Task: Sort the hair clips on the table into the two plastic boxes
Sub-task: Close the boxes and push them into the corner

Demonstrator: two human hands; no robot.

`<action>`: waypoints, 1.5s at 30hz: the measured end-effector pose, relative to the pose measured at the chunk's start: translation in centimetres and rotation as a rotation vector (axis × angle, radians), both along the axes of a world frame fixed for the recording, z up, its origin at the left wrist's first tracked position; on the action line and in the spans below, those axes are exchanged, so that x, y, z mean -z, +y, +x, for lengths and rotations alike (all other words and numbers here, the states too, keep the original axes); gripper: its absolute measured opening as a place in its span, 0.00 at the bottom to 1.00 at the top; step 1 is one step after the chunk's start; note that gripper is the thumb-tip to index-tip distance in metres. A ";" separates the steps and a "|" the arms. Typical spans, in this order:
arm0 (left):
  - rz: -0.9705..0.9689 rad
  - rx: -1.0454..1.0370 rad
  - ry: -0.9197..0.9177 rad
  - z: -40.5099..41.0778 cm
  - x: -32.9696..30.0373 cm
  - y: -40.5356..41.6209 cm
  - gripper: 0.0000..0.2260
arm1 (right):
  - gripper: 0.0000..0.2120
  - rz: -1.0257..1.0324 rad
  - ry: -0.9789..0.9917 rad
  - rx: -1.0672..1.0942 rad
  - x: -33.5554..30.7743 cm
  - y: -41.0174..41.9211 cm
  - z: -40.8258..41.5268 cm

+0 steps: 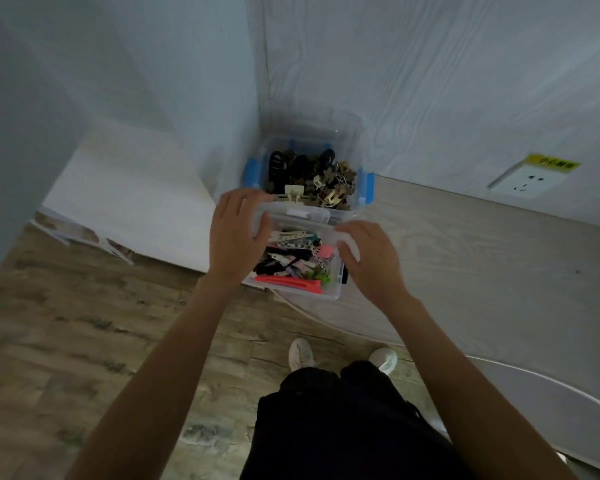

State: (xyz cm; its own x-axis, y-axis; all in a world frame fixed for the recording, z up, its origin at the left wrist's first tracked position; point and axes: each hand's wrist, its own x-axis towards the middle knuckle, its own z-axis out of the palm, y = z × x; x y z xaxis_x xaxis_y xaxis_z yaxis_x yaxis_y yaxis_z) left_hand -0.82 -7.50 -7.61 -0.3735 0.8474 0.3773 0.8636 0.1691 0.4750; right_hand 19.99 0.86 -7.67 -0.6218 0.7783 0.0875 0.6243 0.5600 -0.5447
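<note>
Two plastic boxes on counter [465, 244], at corner by wall. Far box [355, 206], blue latches, holds dark and brown claw clips [312, 174]. Near box [302, 294], at counter edge, holds flat coloured clips [291, 265].

Risk: near box overhangs edge; careless shove could tip it to floor [84, 323] and spill clips.

Grip: left hand [234, 237] and right hand [368, 258], fingers curled on near box rim, one each side. No loose clips seen on counter; sorting likely finished.
</note>
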 end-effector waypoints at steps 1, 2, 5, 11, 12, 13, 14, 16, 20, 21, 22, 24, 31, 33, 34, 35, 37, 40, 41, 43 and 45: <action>0.013 -0.006 -0.001 0.4 0.1 -0.5 0.10 | 0.14 0.006 -0.049 -0.065 0.3 -0.7 -0.2; 0.004 -0.014 0.006 0.8 0.6 -1.1 0.09 | 0.16 0.034 -0.114 -0.144 0.7 -1.3 -0.6; -0.098 -0.071 -0.019 1.0 2.8 -2.9 0.14 | 0.22 0.006 -0.283 -0.320 2.0 -2.7 -2.8; -0.283 -0.115 -0.301 1.7 3.9 -3.8 0.22 | 0.22 0.092 -0.431 -0.479 3.1 -2.1 -3.2; -0.288 -0.116 -0.304 1.8 3.9 -3.7 0.22 | 0.23 0.139 -0.463 -0.474 3.0 -1.8 -2.6; -0.288 -0.117 -0.303 1.8 3.9 -3.7 0.22 | 0.24 0.154 -0.505 -0.471 2.8 -1.6 -2.0; -0.287 -0.117 -0.303 1.8 3.8 -3.6 0.22 | 0.25 0.192 -0.512 -0.469 2.8 -1.4 -1.5; -0.286 -0.119 -0.313 1.8 3.7 -3.6 0.22 | 0.25 0.198 -0.439 -0.472 2.6 -1.4 -0.7; -0.198 -0.182 -0.302 1.4 3.3 -3.6 0.15 | 0.19 0.102 -0.067 -0.242 -0.1 -0.6 -0.6; -0.144 -0.204 -0.283 1.2 3.0 -3.6 0.12 | 0.18 0.094 0.014 -0.171 -0.7 -0.3 -0.6; -0.081 -0.218 -0.262 1.0 2.5 -3.6 0.10 | 0.17 0.089 0.074 -0.110 -1.2 0.1 -0.6; 0.017 -0.206 -0.194 0.4 1.3 -3.3 0.10 | 0.13 0.081 0.126 -0.032 -1.6 1.0 -0.8; -0.251 -0.075 0.085 -1.4 -0.8 -0.4 0.13 | 0.12 -0.004 -0.053 -0.088 -0.4 2.9 -4.5; -0.249 -0.090 0.094 -1.3 -1.2 0.1 0.10 | 0.09 0.023 -0.032 -0.053 -0.4 2.8 -4.9; -0.213 -0.090 0.099 -1.3 -1.6 0.2 0.09 | 0.08 0.037 0.007 -0.033 -0.6 2.6 -4.8; -0.163 -0.085 0.108 -1.4 -2.1 0.2 0.09 | 0.07 0.056 0.050 -0.015 -1.0 2.5 -4.7; -0.032 -0.055 0.142 -1.5 -3.0 0.0 0.08 | 0.06 0.124 0.134 0.011 -2.2 2.3 -4.0; 0.114 0.054 0.128 -0.8 -3.4 -1.5 0.07 | 0.05 0.190 0.248 0.023 -3.2 0.9 -1.6; 0.128 0.093 0.098 -0.3 -3.1 -2.3 0.08 | 0.05 0.177 0.264 0.018 -3.0 0.0 -0.6; 0.129 0.139 0.034 0.7 -1.9 -4.0 0.09 | 0.05 0.120 0.253 -0.011 -2.1 -1.8 1.2; 0.101 0.143 -0.015 1.6 -0.4 -5.4 0.10 | 0.06 0.052 0.206 -0.043 -0.8 -3.3 2.4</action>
State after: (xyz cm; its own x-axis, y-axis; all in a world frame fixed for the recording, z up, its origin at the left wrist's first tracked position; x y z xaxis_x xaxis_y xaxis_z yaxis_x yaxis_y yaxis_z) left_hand 0.77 -12.92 -7.25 -0.2576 0.8506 0.4583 0.8682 -0.0044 0.4961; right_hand 22.38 -2.43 -6.91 -0.6193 0.7422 0.2561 0.4771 0.6148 -0.6280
